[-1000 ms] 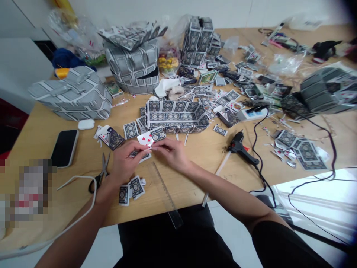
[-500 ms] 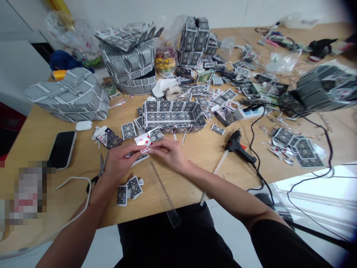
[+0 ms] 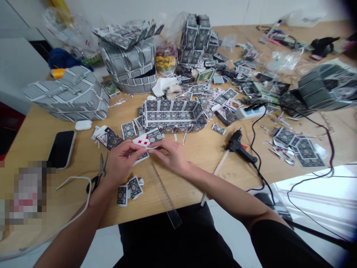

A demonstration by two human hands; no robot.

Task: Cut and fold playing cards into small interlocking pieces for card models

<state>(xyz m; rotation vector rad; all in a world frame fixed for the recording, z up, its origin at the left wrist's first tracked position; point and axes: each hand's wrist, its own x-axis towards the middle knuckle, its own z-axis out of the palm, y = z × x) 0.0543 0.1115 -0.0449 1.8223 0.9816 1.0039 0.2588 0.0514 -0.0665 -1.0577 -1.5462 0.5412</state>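
A playing card (image 3: 142,141) with red diamonds is pinched between my two hands, its patterned back showing where the right part folds over. My left hand (image 3: 122,158) grips its left and lower edge with closed thumb and fingers. On the other side my right hand (image 3: 170,154) pinches the folded part near the lower edge. Just beyond the fingers stands an open box made of cards (image 3: 173,117). Below the hands lie a clear ruler (image 3: 163,191) and a few loose cards (image 3: 134,188); other cards lie partly hidden under my fingers.
Scissors (image 3: 99,173) and a phone (image 3: 63,149) lie at the left. A black glue gun (image 3: 238,145) with its cord rests at the right. Woven card bags (image 3: 69,95) and a tall card piece (image 3: 193,41) stand at the back, near scattered cards (image 3: 230,95).
The card has tilted and its lower edge has been bent by my fingers, so fewer diamonds show. Both hands stay in nearly the same place.
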